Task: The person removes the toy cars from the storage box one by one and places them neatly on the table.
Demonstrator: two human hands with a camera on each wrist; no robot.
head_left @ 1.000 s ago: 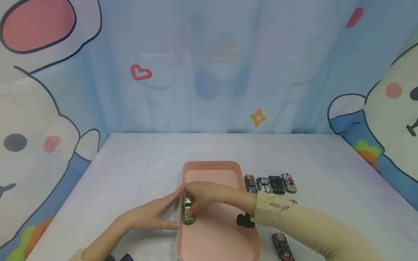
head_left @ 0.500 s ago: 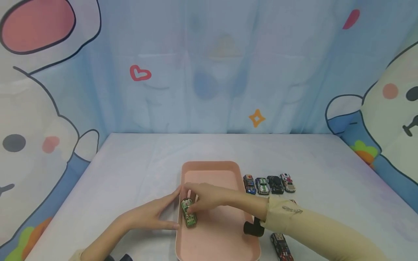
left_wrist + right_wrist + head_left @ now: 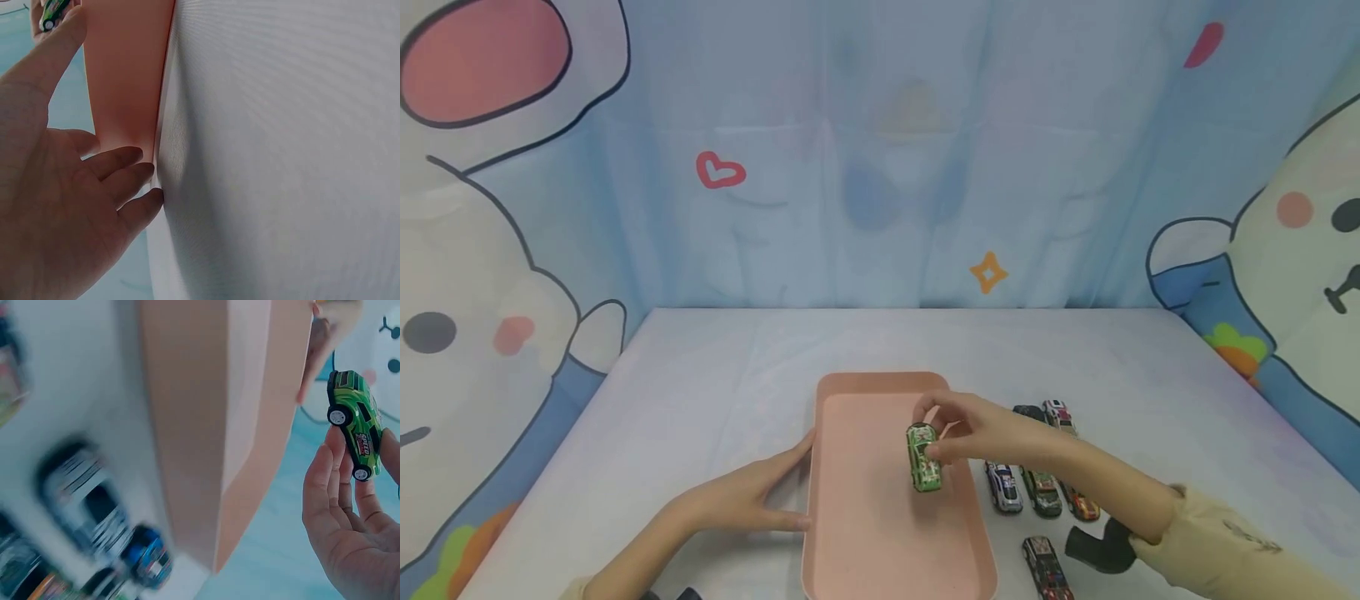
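A green toy car [image 3: 923, 458] is pinched between the thumb and fingers of my right hand [image 3: 981, 429], above the right part of the pink tray [image 3: 883, 382]. In the right wrist view the green car shows its side, wheels and dark windows. My left hand [image 3: 737, 496] has its thumb and fingers spread, touching the tray's left side. In the left wrist view the fingertips of that left hand [image 3: 69, 206] meet the tray's wall [image 3: 128, 75]. Nothing lies on the visible tray floor.
Right of the tray stand several toy cars, among them a white-and-blue one [image 3: 1003, 487], a dark green one [image 3: 1042, 493] and an orange one [image 3: 1082, 504]. A dark red-and-black car [image 3: 1047, 571] sits nearer. My right forearm hides part of the rows.
My right hand has lifted the green toy car from the tray's left side and carried it rightward, above the tray floor. The left hand has stayed at the tray's edge.
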